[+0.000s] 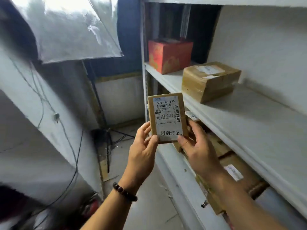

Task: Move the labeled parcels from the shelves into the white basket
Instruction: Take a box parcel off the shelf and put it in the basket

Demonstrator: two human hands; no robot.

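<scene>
Brown, tape-wrapped cardboard parcel sits on the upper board of the white metal shelving to the right. A red printed box stands well behind it, at the board's far left end. On the board below, more brown labelled parcels are packed close together, partly hidden by the person's right forearm. To the left hangs a large translucent softbox light on a black tripod stand, with thin dark cables trailing down the pale wall.

Between the shelving's front edge and the stand lies an open strip of floor.

Out in front of the shelf edge is the small flat brown cardboard parcel with a white barcode label, upright with its label facing the person. The left hand, a dark bead bracelet on its wrist, pinches the lower left corner, thumb on the front. The right hand pinches the lower right corner the same way, its fingers curled behind.
</scene>
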